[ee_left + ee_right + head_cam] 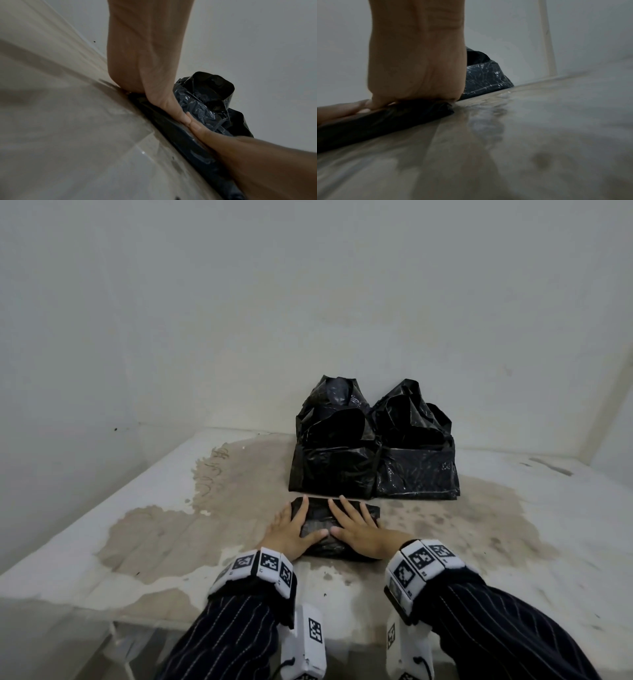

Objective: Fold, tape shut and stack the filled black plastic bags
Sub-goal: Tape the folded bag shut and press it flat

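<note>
A flat folded black plastic bag (318, 513) lies on the worn table (154, 525) just in front of me. My left hand (291, 527) presses flat on its left half and my right hand (356, 525) on its right half, fingers straight and spread, thumbs nearly meeting at the middle. In the left wrist view my left hand (142, 60) bears down on the bag (181, 136). The right wrist view shows the right hand (418, 60) on the bag's end (388, 119). Behind stand two piles of black bags (373, 467).
The piles (212, 97) (484, 78) sit against the back wall, their upper bags loose and open-topped. The tabletop is white with a brown worn patch and shiny film. Its left and front edges drop off near my sleeves. Walls close in at the left and the back.
</note>
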